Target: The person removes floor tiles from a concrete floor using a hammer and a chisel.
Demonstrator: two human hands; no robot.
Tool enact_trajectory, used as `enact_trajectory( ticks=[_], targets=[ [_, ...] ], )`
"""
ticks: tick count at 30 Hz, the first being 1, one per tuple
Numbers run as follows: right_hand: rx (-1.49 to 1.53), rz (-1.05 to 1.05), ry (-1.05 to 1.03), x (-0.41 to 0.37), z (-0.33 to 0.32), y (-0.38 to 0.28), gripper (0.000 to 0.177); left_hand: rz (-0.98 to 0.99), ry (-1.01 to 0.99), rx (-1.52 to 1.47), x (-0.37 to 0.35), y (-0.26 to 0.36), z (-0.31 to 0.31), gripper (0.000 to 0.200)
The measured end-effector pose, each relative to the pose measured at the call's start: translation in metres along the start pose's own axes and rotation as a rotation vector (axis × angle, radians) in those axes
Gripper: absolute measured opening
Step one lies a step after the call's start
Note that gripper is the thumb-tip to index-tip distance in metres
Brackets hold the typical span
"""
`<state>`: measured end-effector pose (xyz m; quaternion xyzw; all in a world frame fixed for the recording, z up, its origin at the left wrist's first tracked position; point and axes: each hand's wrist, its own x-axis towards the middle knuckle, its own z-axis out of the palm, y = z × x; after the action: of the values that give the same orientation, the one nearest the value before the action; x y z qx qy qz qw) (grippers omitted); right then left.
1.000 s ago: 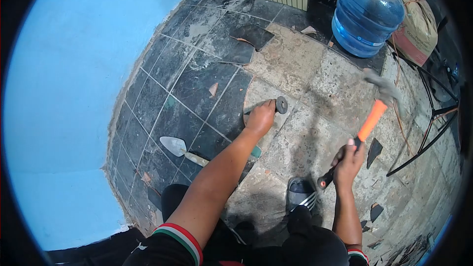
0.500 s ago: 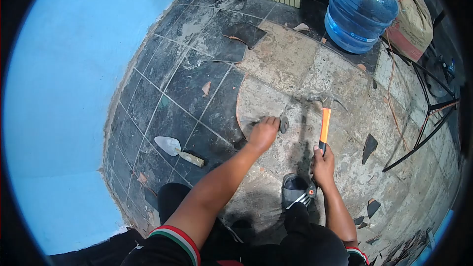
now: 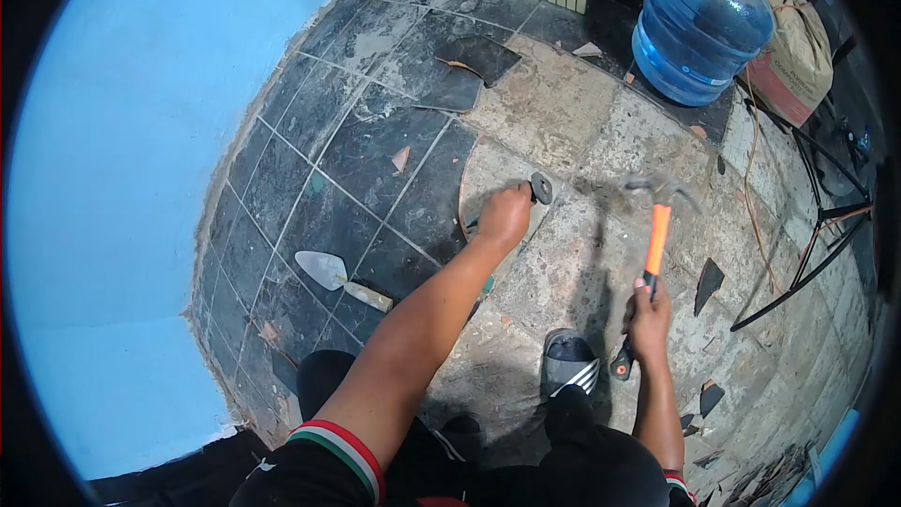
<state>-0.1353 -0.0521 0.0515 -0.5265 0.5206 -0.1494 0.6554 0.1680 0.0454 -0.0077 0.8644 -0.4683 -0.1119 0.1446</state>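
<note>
My left hand [image 3: 505,213] is closed around a chisel, and the chisel's dark round striking end [image 3: 542,189] sticks out past my fingers. Its other end points left toward the broken edge of a dark floor tile [image 3: 427,197]; contact there I cannot make out. In my right hand [image 3: 649,321] is a claw hammer [image 3: 658,239] with an orange and black handle. The hammer's head, slightly blurred, is raised to the right of the chisel, apart from it. A trowel [image 3: 322,269] with a pale handle lies on the dark tiles, left of my left forearm.
A large blue water bottle [image 3: 699,33] and a paper sack [image 3: 793,56] stand at the back right. Black metal legs [image 3: 821,216] and an orange cord [image 3: 748,160] are on the right. Tile shards [image 3: 709,284] lie around. A blue wall [image 3: 178,131] borders the left.
The hammer and my right hand have swung right, away from the chisel. My left hand has shifted slightly up, still holding the chisel. The whole view has moved a little.
</note>
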Motion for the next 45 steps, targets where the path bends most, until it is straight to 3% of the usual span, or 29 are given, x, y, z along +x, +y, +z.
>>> enact_trajectory(
  ticks=[6,17,20,23,24,25,26,27,30,31,35,39,40,41,43,45],
  targets=[
    [0.052,-0.161,0.140,0.012,-0.020,-0.044,0.024,0.171,0.054,-0.005,-0.020,0.009,0.014,0.017],
    [0.018,-0.132,0.179,-0.001,-0.029,-0.048,0.028,0.035,0.041,-0.081,-0.018,-0.010,-0.001,0.015],
    [0.129,-0.264,0.213,0.003,-0.028,-0.034,0.028,0.011,0.016,-0.059,-0.015,-0.009,-0.002,0.015],
    [0.121,-0.261,0.353,0.002,0.018,-0.006,0.023,0.034,0.036,-0.055,-0.014,-0.008,-0.003,0.015],
    [0.118,-0.256,0.245,-0.005,0.035,0.008,0.022,0.038,0.048,-0.056,-0.015,-0.009,-0.001,0.015],
    [-0.158,-0.242,0.168,-0.005,0.047,0.032,0.023,0.042,0.061,-0.058,-0.014,-0.009,0.001,0.016],
    [-0.571,-0.556,0.094,0.004,0.052,0.060,0.024,0.030,0.066,-0.062,-0.012,-0.011,0.003,0.016],
    [-0.418,-0.272,-0.123,-0.006,0.061,0.038,0.025,0.016,0.071,-0.065,-0.011,-0.012,0.002,0.016],
    [-0.286,-0.070,-0.125,0.008,0.042,0.042,0.025,0.005,0.032,-0.066,-0.010,-0.013,-0.001,0.017],
    [-0.092,0.044,-0.128,-0.002,0.038,0.012,0.023,0.009,0.015,-0.064,-0.009,-0.013,-0.004,0.017],
    [0.154,-0.210,0.170,0.002,0.006,-0.048,0.027,0.048,0.003,0.004,-0.010,-0.007,-0.008,0.017],
    [0.304,-0.412,0.411,0.009,0.029,-0.051,0.033,0.039,0.026,-0.018,-0.013,-0.008,-0.005,0.018],
    [0.161,-0.401,0.388,0.016,0.039,-0.009,0.029,0.040,0.037,-0.028,-0.012,-0.008,-0.001,0.018],
    [0.141,-0.403,0.180,0.006,0.055,0.010,0.027,0.037,0.038,-0.030,-0.012,-0.009,0.002,0.019],
    [-0.404,-0.317,-0.148,0.011,0.067,0.023,0.022,0.036,0.038,-0.030,-0.012,-0.008,0.003,0.020],
    [-0.167,-0.092,-0.113,0.007,0.058,0.012,0.021,0.044,0.026,-0.022,-0.012,-0.007,0.002,0.022]
  ],
)
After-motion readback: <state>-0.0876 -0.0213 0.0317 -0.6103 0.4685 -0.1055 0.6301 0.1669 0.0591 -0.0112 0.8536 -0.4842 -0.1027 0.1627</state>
